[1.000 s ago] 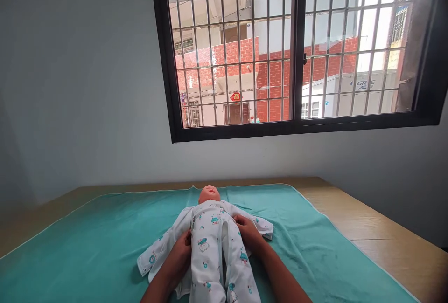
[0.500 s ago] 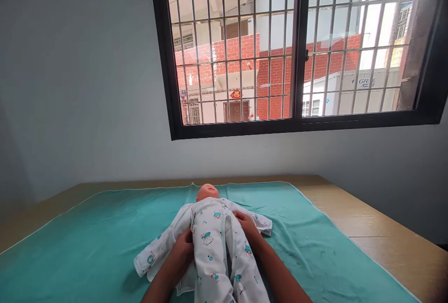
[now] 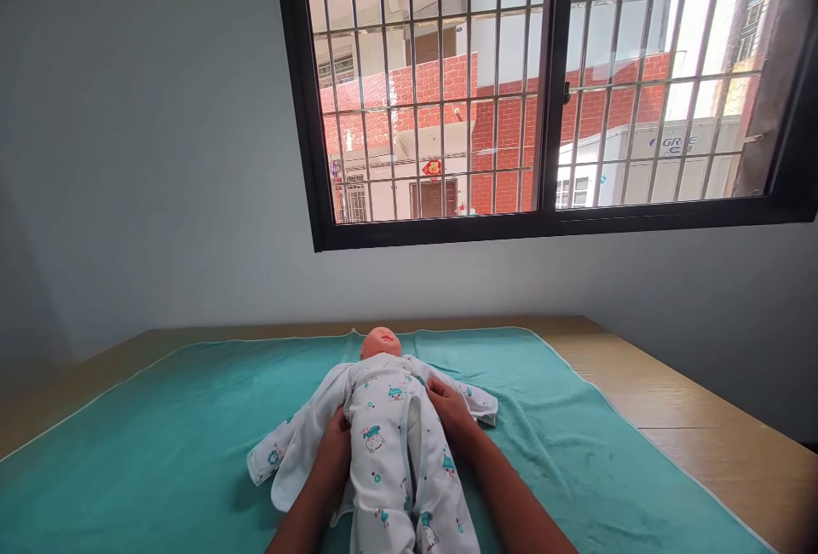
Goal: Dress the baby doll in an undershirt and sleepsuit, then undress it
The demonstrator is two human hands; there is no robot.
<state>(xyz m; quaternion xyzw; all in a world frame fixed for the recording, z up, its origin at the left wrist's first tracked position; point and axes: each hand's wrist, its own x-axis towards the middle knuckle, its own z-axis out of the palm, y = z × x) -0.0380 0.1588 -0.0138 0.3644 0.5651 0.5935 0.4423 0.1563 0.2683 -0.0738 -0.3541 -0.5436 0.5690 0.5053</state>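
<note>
A baby doll (image 3: 382, 339) lies on its back, head toward the wall, on a teal cloth (image 3: 192, 418). It wears a white printed baby top (image 3: 297, 447), whose sleeves are spread out to both sides. White printed baby pants (image 3: 378, 460) with an opening at the crotch cover its front up to the chest. At the left side of the waist, my left hand (image 3: 333, 452) is closed on the edge of the pants, its fingertips partly hidden. My right hand (image 3: 449, 413) grips the opposite edge, fingers bent against the fabric.
The cloth lies over a wooden table (image 3: 690, 401), whose bare wood shows along the right and far edges. Behind it rises a pale wall (image 3: 159, 153) with a barred, black-framed window (image 3: 434, 234).
The pants have shifted slightly at the doll's body, their legs swinging a little left. Both hands stay at its sides. The view has tilted down slightly.
</note>
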